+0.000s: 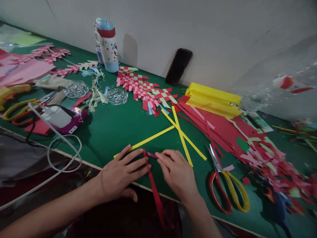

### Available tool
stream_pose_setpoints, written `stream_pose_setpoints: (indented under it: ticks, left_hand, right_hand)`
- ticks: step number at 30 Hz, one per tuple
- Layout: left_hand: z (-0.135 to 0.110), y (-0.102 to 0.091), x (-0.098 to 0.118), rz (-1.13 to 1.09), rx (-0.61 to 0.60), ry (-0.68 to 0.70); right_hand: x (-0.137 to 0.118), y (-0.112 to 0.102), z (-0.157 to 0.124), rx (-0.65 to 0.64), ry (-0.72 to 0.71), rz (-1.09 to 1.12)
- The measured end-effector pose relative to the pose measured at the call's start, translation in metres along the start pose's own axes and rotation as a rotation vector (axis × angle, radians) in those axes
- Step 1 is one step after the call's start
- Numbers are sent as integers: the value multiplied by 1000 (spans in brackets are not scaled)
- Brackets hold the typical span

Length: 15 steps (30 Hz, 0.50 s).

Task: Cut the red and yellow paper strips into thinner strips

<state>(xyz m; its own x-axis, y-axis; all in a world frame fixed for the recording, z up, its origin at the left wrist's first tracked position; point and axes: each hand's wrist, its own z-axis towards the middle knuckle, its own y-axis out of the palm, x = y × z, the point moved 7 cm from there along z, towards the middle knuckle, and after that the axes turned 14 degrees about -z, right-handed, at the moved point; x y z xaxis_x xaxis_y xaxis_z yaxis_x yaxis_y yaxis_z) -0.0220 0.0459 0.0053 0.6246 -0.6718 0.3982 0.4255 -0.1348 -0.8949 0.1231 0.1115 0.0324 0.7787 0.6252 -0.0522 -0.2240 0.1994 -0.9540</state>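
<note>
My left hand (122, 173) lies flat on the green table (111, 129), fingers stretched out and pressing on a long red paper strip (155, 190) that hangs over the table's front edge. My right hand (177, 172) is beside it, fingers curled, pinching the strip's folded end (151, 154). Three yellow paper strips (179, 134) lie crossed just beyond both hands.
Red and yellow handled scissors (226, 186) lie right of my right hand. A pile of red sheets and scraps (247, 142), folded yellow paper (213, 99), woven red-white paper pieces (146, 91), a bottle (107, 46), a phone (178, 66) and a white cable (63, 155) surround the work spot.
</note>
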Motion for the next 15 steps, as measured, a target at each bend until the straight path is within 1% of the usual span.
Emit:
stream_pose_setpoints:
  ticks: [3, 8, 12, 15]
  left_hand:
    - [0, 0, -1, -7, -4, -2]
    - [0, -1, -1, -19, -3, -7]
    - [1, -5, 3, 0, 43, 1]
    - [7, -11, 5, 23, 129, -42]
  right_hand:
    - [0, 1, 1, 8, 9, -13]
    - [14, 0, 1, 74, 110, -106]
    - [26, -12, -2, 135, 154, -143]
    - [49, -28, -9, 142, 178, -209]
